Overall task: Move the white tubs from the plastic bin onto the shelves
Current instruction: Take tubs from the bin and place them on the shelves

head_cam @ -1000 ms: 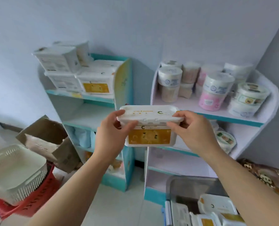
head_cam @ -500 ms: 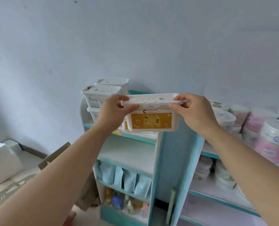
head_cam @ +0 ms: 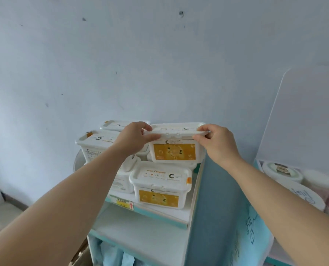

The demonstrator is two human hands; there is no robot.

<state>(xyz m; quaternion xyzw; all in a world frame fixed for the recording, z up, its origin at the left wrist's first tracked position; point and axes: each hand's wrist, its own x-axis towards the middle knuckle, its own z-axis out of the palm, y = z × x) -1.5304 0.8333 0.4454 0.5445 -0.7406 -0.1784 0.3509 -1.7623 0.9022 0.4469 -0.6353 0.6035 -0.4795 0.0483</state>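
I hold a white tub with a yellow label by its lid rim. My left hand pinches the left end and my right hand pinches the right end. The tub sits over the back right of the top shelf of the teal-edged unit, on or just above another white tub whose top edge shows beneath it. A second yellow-labelled tub stands in front of it on the shelf. More white tubs are stacked to the left. The plastic bin is out of view.
The teal side panel of the unit rises right of the tubs. A second shelf unit at the right holds round lidded tubs. Below is a bare shelf board, then blue packets. The wall stands close behind.
Both hands have carried the tub forward and set it over the back right of the top shelf, above the tubs there. The view has moved closer to the shelf.
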